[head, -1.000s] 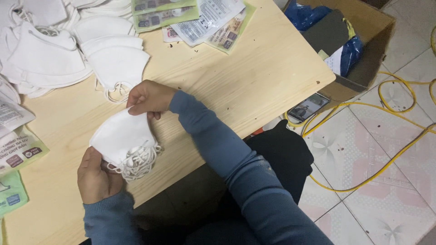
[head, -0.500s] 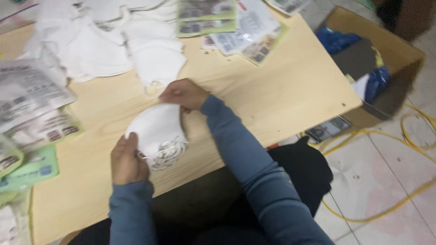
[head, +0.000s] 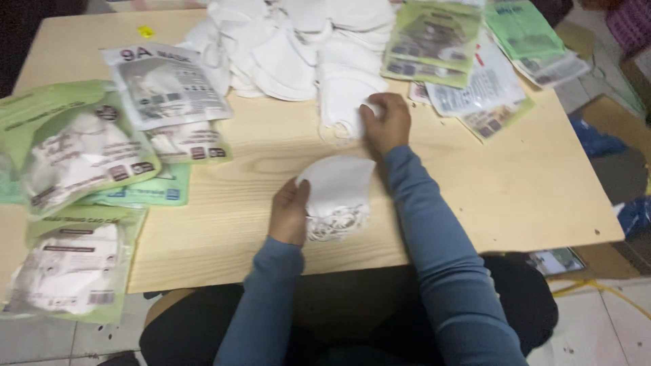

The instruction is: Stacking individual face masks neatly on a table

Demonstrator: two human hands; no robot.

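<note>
The left hand is gripping a stack of folded white masks near the wooden table's front edge. At one o'clock, the right hand is pinching a mask off the loose mask pile. Packaged masks are lying at nine o'clock.

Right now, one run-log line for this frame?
left hand: holds stack of white masks on wooden table | right hand: touching loose mask pile | filled green packets: table's left

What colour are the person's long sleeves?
Blue-grey sleeves, clearest in the head view.
</note>
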